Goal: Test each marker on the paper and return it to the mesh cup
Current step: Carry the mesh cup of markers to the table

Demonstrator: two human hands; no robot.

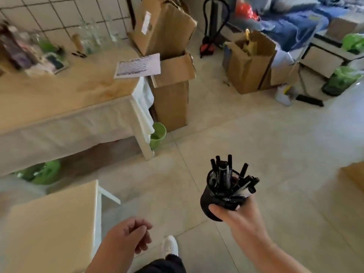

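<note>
My right hand (234,215) grips a black mesh cup (211,203) from below, out over the tiled floor at lower right. Several black markers (224,175) stick out of the cup, some leaning right. My left hand (130,236) hangs at lower middle with loosely curled fingers and holds nothing. A white sheet of paper (138,66) with printed lines lies at the right end of a cloth-covered table (65,99), overhanging its edge. Two dark markers (78,54) lie farther back on that table.
A second light table (51,225) stands at lower left. Tall cardboard boxes (169,62) stand beside the far table, another open box (250,64) farther right. Green bins (157,134) sit under and beside the table. Clutter lines the table's back left. My white shoe (170,245) shows below.
</note>
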